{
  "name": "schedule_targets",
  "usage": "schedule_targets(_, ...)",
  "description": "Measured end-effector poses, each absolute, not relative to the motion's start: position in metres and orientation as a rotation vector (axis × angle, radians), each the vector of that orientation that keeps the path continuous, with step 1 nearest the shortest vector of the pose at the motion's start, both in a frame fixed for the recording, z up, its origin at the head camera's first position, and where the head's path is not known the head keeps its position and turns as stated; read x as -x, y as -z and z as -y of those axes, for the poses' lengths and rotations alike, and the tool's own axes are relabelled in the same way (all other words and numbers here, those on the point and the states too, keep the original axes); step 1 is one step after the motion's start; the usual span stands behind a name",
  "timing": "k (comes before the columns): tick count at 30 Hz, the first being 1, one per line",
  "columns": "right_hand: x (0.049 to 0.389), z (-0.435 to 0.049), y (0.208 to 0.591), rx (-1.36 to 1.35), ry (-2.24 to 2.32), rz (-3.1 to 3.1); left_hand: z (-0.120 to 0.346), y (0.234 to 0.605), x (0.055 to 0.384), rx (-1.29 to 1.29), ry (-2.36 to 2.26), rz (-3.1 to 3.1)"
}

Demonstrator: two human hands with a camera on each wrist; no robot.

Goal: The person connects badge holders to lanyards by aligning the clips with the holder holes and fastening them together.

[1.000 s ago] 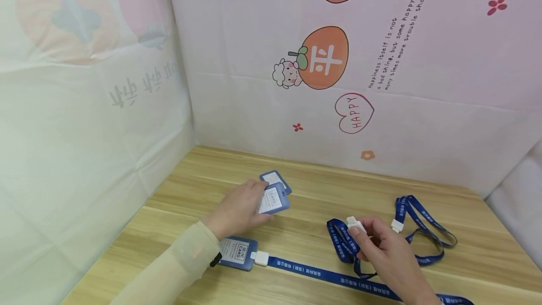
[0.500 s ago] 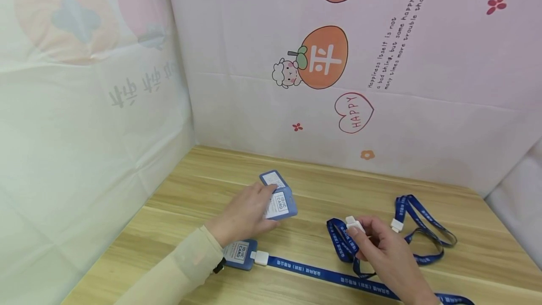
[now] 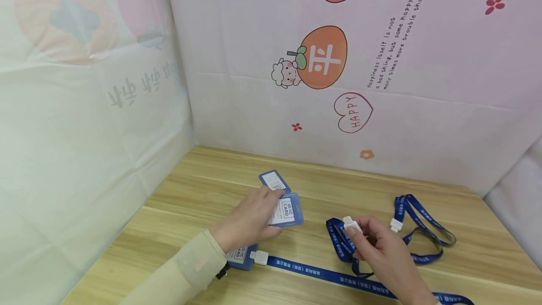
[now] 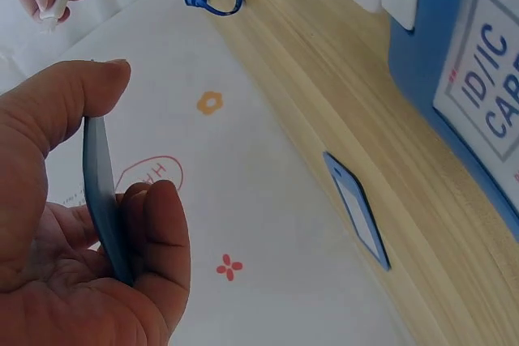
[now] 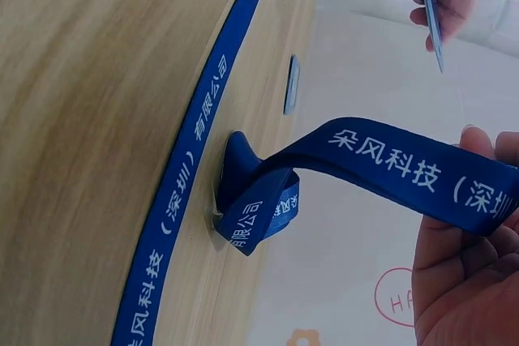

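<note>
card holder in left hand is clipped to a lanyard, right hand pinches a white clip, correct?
No: in the head view, the card holder in the left hand is unclipped, its slot bare; the right hand does pinch a white clip.

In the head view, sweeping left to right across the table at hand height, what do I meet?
Left hand, held badge, white clip, right hand, loose lanyard. I left out the other two badges and the remaining straps, which overlap these.
</note>
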State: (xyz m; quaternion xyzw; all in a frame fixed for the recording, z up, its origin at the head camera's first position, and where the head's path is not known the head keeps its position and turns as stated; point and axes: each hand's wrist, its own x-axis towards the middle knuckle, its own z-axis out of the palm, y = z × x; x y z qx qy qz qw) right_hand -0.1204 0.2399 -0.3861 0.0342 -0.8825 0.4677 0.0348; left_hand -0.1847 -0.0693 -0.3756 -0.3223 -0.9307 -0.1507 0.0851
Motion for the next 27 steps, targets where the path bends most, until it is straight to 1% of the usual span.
schedule_targets(22, 0.12, -0.234, 0.386, -0.185, -1.403, 2.657, 0.06, 0.374, 0.174, 1.024, 0.406, 2.71)
schedule_targets(27, 0.12, -0.232, 0.384, -0.161, -1.397, 2.667, 0.059, 0.375, 0.174, 1.043, 0.393, 2.682)
